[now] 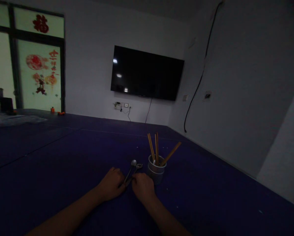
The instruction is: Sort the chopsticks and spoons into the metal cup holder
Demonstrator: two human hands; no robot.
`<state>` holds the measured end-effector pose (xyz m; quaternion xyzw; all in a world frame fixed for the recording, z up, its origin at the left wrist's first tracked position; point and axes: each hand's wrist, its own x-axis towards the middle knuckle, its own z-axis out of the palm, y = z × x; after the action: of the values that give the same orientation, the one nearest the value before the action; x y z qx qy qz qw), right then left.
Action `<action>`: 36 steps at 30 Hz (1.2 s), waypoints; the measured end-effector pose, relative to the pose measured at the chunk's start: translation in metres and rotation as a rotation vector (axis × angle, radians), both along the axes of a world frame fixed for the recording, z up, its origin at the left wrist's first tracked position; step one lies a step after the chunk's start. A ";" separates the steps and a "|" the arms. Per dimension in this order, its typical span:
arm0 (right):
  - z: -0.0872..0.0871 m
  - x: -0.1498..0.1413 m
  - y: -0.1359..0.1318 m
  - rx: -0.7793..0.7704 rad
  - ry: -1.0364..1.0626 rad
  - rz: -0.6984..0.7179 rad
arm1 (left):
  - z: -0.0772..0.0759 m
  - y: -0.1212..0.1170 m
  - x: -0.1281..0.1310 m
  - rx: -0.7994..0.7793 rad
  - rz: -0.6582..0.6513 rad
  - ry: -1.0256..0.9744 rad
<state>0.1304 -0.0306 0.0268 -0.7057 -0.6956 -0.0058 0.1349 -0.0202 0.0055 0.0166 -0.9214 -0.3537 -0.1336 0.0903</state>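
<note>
Two bare hands rest low in the head view, close together on a dark purple tabletop. The left hand lies with its fingers curled, its thumb side turned inward against the lower ends of a spoon and a second metal utensil with an opening in its head; whether it pinches them or merely touches them, I cannot tell. The right hand is curled too, its fingertips at the handle of the second utensil, and the picture is too dark to show how firmly they close. Both utensils point away from the person, between the hands, the spoon's bowl to the left of the other's head. Just beyond the right hand and a little to its right stands a metal cup, upright, holding several wooden sticks that lean in different directions, along with something small and pale inside the rim. Farther off, a black television hangs on the pale wall, above sockets and thin cables. At the far left are glass panels with red decorations, and small orange objects sit near their base.
</note>
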 end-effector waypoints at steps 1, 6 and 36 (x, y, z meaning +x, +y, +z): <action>0.000 0.000 0.000 0.002 0.008 0.004 | 0.000 0.000 0.000 -0.003 0.006 0.008; -0.001 0.001 -0.001 0.027 0.030 0.003 | 0.001 0.001 0.000 -0.011 0.012 0.008; -0.001 0.000 -0.002 0.007 -0.014 0.048 | -0.004 0.002 -0.001 -0.019 0.043 0.026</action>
<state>0.1302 -0.0329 0.0261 -0.6884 -0.7131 -0.0102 0.1325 -0.0209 0.0077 0.0128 -0.9161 -0.3734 -0.1161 0.0890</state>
